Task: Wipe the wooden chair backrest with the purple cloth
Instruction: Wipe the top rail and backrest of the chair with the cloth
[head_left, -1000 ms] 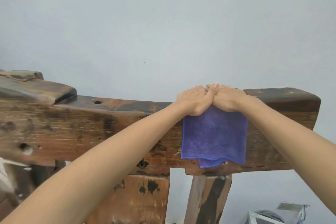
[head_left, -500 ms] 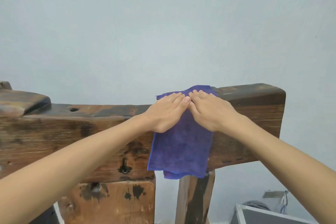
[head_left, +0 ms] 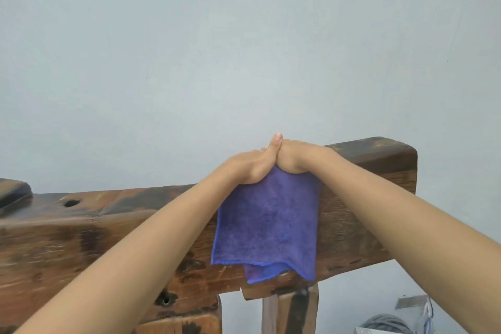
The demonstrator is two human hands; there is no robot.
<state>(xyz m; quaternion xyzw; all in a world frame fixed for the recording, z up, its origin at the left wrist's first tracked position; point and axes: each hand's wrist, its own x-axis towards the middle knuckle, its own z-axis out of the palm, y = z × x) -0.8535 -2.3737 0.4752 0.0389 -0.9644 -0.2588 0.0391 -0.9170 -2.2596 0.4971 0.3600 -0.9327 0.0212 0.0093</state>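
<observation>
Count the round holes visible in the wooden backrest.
2: one hole on the backrest top, far left; another low on its front. Arms may hide more.

Background is mostly a plain pale blue-grey wall (head_left: 244,49) with a few tiny dark specks on it. Way down at the foot of that wall, bottom right, there's a coil of grey cable (head_left: 386,325), with a metal-looking bracket (head_left: 410,301) and some white cords (head_left: 428,313) just beside it.
</observation>
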